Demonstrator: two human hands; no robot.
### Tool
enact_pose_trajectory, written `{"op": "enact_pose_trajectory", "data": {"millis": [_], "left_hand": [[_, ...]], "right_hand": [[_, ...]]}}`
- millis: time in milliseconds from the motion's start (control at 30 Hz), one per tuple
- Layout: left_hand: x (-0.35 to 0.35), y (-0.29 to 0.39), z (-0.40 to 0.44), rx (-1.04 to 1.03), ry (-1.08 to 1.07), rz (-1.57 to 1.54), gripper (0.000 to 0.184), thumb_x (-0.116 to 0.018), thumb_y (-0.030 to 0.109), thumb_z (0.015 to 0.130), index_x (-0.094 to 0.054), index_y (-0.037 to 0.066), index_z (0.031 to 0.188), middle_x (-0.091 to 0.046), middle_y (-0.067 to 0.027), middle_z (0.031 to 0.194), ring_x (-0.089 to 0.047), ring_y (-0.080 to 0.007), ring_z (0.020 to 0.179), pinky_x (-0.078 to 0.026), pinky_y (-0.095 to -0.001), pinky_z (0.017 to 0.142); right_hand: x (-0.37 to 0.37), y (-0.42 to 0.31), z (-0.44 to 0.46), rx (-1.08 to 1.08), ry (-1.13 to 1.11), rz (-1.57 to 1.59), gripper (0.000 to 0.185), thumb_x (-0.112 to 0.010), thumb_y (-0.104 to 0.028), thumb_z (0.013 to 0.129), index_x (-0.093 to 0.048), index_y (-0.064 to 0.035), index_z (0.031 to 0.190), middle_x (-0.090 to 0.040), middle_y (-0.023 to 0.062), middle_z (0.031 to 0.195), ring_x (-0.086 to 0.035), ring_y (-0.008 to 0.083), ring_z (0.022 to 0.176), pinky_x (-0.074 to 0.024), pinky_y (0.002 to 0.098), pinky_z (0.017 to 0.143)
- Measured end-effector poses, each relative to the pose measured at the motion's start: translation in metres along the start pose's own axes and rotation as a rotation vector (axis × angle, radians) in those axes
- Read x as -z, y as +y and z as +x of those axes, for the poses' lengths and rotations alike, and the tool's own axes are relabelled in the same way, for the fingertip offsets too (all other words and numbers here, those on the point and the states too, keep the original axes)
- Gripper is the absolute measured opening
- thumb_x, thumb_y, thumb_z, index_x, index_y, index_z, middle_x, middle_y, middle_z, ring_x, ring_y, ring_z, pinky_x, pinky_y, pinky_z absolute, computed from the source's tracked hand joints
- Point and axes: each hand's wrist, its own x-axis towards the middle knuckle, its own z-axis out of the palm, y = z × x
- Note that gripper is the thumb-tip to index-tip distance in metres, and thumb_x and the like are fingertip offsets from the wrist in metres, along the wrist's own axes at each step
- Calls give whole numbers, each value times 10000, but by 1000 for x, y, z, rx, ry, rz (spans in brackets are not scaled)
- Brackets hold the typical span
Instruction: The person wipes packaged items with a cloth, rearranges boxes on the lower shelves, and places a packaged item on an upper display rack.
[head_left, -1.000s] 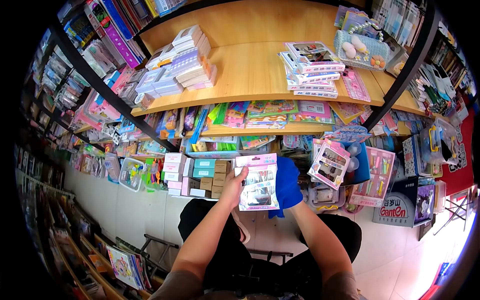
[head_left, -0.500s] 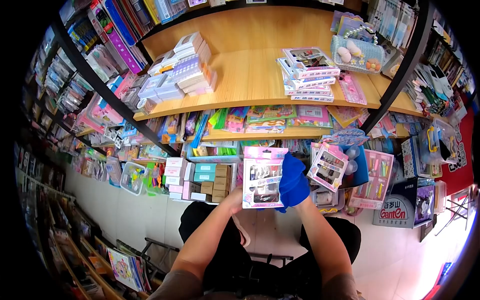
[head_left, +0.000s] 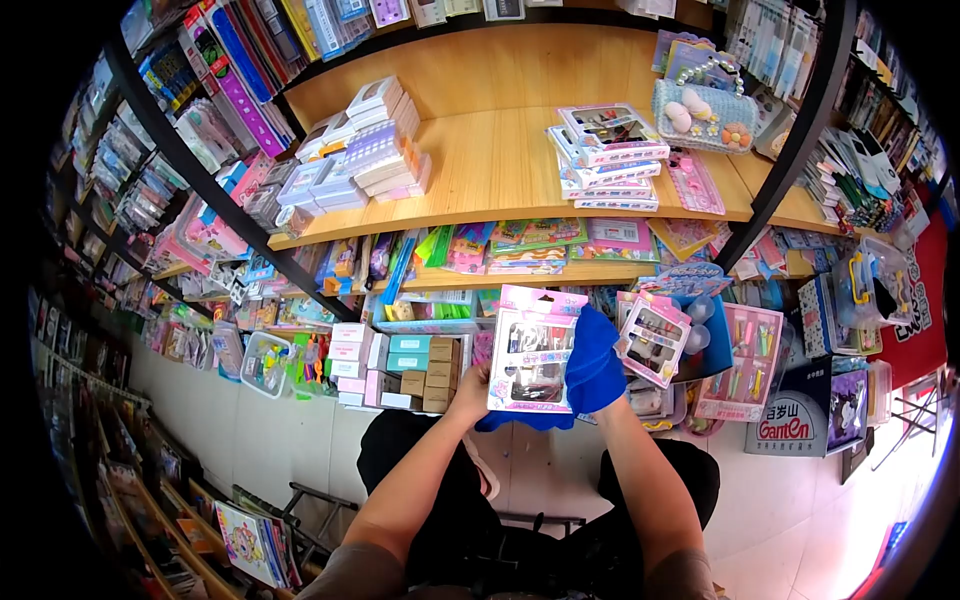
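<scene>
Upright in front of me is a flat pink-and-white windowed box with small items inside, too small to name. My left hand is closed on its lower left edge, the fingertips partly hidden behind it. A blue cloth wraps my right hand and lies against the box's right edge. Most of that hand's fingers are hidden under the cloth, and part of the cloth hangs below the box. Just right of the cloth, a similar windowed box leans at a tilt.
On the wooden shelf are stacked windowed boxes, stacked small cartons and a woven bag. Below stand small teal and brown boxes, a blue bin and a Ganten carton. Black shelf posts rise on both sides.
The box has shifted slightly right and tilted a little. The cloth has moved slightly right with my right hand, and more of it shows beneath the box. The view has shifted slightly.
</scene>
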Motion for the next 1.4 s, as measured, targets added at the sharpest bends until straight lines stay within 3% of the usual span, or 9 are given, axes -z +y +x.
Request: {"op": "enact_pose_trajectory", "data": {"millis": [233,367,533,867,967,1033,1100,1233,1400], "left_hand": [[15,-46,18,-79,49,-38,141,-642,28,775,-596,7,907,-622,-10,782,-533,-63,690,-439,-218,616],[12,-23,14,-93,305,196,130,-603,73,835,-503,27,766,-530,-12,667,-484,-81,626,-406,-226,581],[6,13,8,-298,489,-15,203,-464,95,908,-431,25,1096,-483,-83,1098,-449,-153,1027,-374,-287,882],[-38,3,8,-348,386,586,674,-509,309,870,-187,16,1384,-253,-198,1385,-249,-322,1276,-168,-393,1061],[-23,-20,21,-246,312,249,726,-482,400,884,-142,12,1396,-168,-214,1411,-174,-336,1307,-105,-389,1078],[-14,14,13,184,119,-725,710,-374,541,895,-264,18,1361,-397,-155,1322,-416,-263,1204,-347,-341,996],[-1,36,11,55,66,-898,714,-349,582,883,-340,16,1319,-484,-145,1246,-508,-237,1109,-435,-332,919],[11,38,10,49,15,-1083,749,-304,610,875,-314,28,1347,-407,-198,1317,-429,-323,1190,-318,-423,1026],[-6,23,1,332,-88,-1159,698,-356,567,880,-339,39,1336,-416,-173,1314,-445,-296,1182,-340,-421,1015]], "right_hand": [[-21,25,-7,-300,-35,697,378,-376,-222,965,-345,-67,1309,-414,37,1292,-409,156,1166,-323,299,996],[-25,25,-2,-369,48,978,449,-459,-144,840,-384,1,1259,-457,154,1220,-433,298,1129,-335,373,975],[18,-1,2,-2,-98,-224,493,-490,-149,845,-344,4,1289,-385,160,1310,-370,293,1221,-296,369,1024],[3,-71,13,87,8,-140,389,-532,-151,723,-477,64,1043,-536,216,883,-526,379,820,-410,418,702],[-4,-85,13,122,-154,14,187,-534,-122,731,-489,-5,869,-545,166,759,-543,348,693,-417,406,596],[-16,-83,-10,-124,-410,459,272,-547,-167,772,-528,-39,1010,-538,138,920,-522,334,859,-429,371,770],[-77,-74,-56,-223,-162,843,295,-551,-182,774,-537,-31,1027,-505,159,1022,-484,346,964,-391,369,866],[-61,-77,-48,232,-348,318,457,-550,-228,795,-495,-3,1189,-350,205,1346,-241,379,1307,-162,480,1070],[-32,-101,-21,82,-300,62,515,-533,-290,793,-468,16,1201,-410,209,1277,-330,396,1237,-203,504,1038]]}}
